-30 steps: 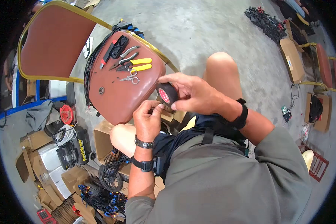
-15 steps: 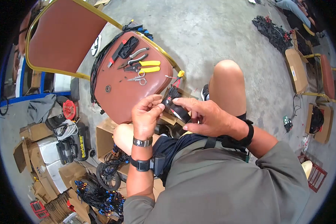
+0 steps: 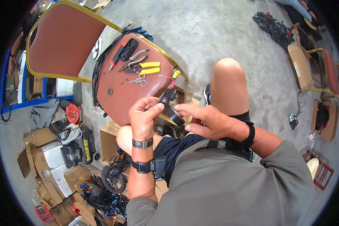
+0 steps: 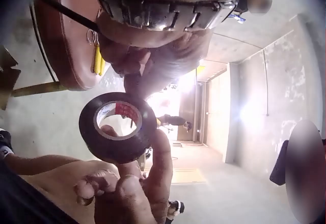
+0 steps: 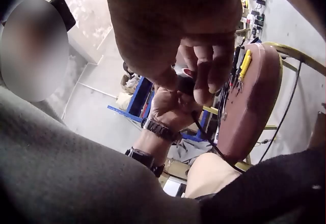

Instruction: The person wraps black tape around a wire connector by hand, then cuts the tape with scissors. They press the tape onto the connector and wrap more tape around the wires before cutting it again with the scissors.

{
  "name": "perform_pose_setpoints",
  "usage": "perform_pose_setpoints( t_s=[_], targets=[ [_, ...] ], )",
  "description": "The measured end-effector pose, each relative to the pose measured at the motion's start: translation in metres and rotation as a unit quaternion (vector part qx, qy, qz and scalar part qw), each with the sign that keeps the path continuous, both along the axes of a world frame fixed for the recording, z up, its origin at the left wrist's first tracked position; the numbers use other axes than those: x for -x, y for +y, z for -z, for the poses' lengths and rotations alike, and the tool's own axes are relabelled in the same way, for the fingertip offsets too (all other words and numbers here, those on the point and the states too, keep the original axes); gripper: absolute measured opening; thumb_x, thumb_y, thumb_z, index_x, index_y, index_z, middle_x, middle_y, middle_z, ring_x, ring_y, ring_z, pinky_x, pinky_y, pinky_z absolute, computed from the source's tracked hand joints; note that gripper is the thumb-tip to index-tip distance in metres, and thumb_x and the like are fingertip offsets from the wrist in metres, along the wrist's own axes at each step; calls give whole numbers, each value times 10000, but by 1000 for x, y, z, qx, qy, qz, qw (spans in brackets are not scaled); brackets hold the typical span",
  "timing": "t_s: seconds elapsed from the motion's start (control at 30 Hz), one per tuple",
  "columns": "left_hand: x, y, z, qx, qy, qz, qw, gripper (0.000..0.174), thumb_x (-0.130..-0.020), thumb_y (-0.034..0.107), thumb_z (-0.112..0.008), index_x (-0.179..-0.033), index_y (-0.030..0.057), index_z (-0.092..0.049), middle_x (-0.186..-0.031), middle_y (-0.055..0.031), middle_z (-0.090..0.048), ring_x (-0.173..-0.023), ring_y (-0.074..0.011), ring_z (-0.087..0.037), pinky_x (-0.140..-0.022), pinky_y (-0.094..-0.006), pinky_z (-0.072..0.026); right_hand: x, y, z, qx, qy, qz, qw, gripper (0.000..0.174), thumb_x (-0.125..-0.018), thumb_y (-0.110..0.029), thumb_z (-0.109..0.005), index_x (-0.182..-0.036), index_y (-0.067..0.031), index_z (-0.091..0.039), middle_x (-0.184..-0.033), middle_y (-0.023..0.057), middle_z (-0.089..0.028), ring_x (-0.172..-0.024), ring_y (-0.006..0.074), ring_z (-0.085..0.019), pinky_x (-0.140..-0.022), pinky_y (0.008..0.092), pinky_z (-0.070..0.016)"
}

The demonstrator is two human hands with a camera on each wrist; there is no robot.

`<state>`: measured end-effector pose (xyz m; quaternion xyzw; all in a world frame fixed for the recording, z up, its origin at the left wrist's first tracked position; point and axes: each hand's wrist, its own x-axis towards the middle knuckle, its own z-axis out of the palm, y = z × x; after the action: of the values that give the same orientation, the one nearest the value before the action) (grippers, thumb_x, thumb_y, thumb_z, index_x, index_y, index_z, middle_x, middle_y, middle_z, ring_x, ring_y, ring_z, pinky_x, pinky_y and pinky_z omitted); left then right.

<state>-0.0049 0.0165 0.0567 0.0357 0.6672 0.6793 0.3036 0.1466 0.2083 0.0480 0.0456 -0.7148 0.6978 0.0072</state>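
Note:
In the head view, my left hand (image 3: 142, 117) pinches a black cable end between thumb and fingers. Red and black wires with a yellow connector (image 3: 176, 74) stick out beyond it. A roll of black electrical tape (image 3: 174, 115) lies against the cable, just right of the left thumb. My right hand (image 3: 214, 121) holds this roll, the index finger along its edge and the thumb apart from it. The left wrist view shows the tape roll (image 4: 91, 132) face on, a right fingertip visible through its hole. The right wrist view mostly hides the roll behind the right hand (image 5: 178, 35).
The brown chair seat (image 3: 120, 105) carries a box cutter (image 3: 118, 55), pliers (image 3: 135, 60), yellow-handled strippers (image 3: 148, 67), small scissors (image 3: 139, 80) and a small black ring (image 3: 109, 91). Cardboard boxes, bundled cables (image 3: 105, 199) and an air compressor (image 3: 79, 147) stand at lower left.
The tape roll has turned from showing its red label to edge-on and come against the cable. The wires and yellow connector have come into view above the left hand.

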Motion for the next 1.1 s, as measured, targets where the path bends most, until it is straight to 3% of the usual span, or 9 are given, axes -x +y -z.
perform_pose_setpoints(
  t_s=[0.13, 0.23, 0.27, 0.37, 0.4, 0.5, 0.7, 1.0, 1.1],
  targets=[
    [-1, -3, -1, -19, -4, 8, 1000, 220, -782, -72, -773, -981, 5, -720, -820, 1, -685, -672, -53, -598, -554, -173, -430, 8, 3, 12, 122, -73, 88, 986, 477, -978, -91, -593, -1419, -1, -438, -1025, 71, -616, -801, 122, -615, -710, 280, -521],
    [-5, 2, -6, -27, -6, 25, 999, 219, -781, -80, -770, -981, -6, -717, -831, -11, -690, -687, -69, -608, -593, -192, -461, 27, 8, 25, 159, -121, 72, 977, 408, -994, -101, -556, -1378, 8, -476, -1107, 66, -592, -843, 110, -588, -753, 272, -503],
    [-7, 3, -7, -28, -6, 33, 999, 219, -782, -83, -769, -982, -10, -715, -839, -18, -694, -696, -75, -613, -611, -200, -475, 33, 5, 33, 151, -91, 99, 979, 315, -986, -188, -630, -1198, 43, -600, -980, 40, -624, -822, 96, -593, -727, 277, -504],
    [-9, 4, -2, -57, -8, 57, 997, 237, -777, -97, -767, -996, -22, -712, -884, -41, -711, -742, -89, -638, -668, -228, -511, 44, 11, 44, 161, -145, -14, 976, 268, -984, -220, -651, -1100, 21, -662, -878, -8, -624, -807, 81, -569, -703, 271, -481],
    [-10, 4, -4, -56, -13, 54, 997, 240, -776, -101, -767, -997, -26, -711, -892, -45, -711, -751, -91, -638, -683, -233, -518, 46, 7, 33, 221, -126, 17, 967, 236, -985, -233, -654, -1034, -6, -693, -795, -44, -604, -759, 65, -535, -667, 259, -452],
    [-12, 5, -9, -46, -13, 49, 998, 246, -775, -106, -768, -1003, -32, -715, -907, -48, -708, -757, -90, -626, -707, -240, -523, 48, 8, 36, 209, -143, 4, 967, 231, -983, -246, -659, -987, -19, -698, -776, -44, -595, -711, 53, -508, -628, 251, -426],
    [-13, -1, -3, 48, 152, 111, 981, 268, -782, -79, -778, -1040, -17, -738, -923, -31, -695, -727, -78, -567, -661, -221, -470, 44, 16, 28, 253, -226, -36, 940, 246, -979, -280, -668, -942, -39, -703, -746, -51, -580, -665, 47, -479, -582, 246, -387],
    [-24, 12, -6, 108, 361, 124, 918, 174, -834, -54, -723, -1008, -48, -712, -928, -63, -675, -790, -113, -583, -707, -248, -476, 43, 12, 33, 147, -126, -19, 981, 287, -954, -282, -686, -932, 4, -693, -762, -22, -630, -729, 82, -550, -668, 277, -471],
    [-25, 11, -6, 83, 358, 107, 924, 156, -843, -49, -715, -998, -55, -706, -917, -66, -675, -804, -126, -589, -720, -254, -479, 39, 21, 18, 79, -122, -53, 988, 334, -887, -262, -744, -1038, 26, -665, -940, 59, -668, -812, 116, -591, -725, 299, -500]
  ],
)
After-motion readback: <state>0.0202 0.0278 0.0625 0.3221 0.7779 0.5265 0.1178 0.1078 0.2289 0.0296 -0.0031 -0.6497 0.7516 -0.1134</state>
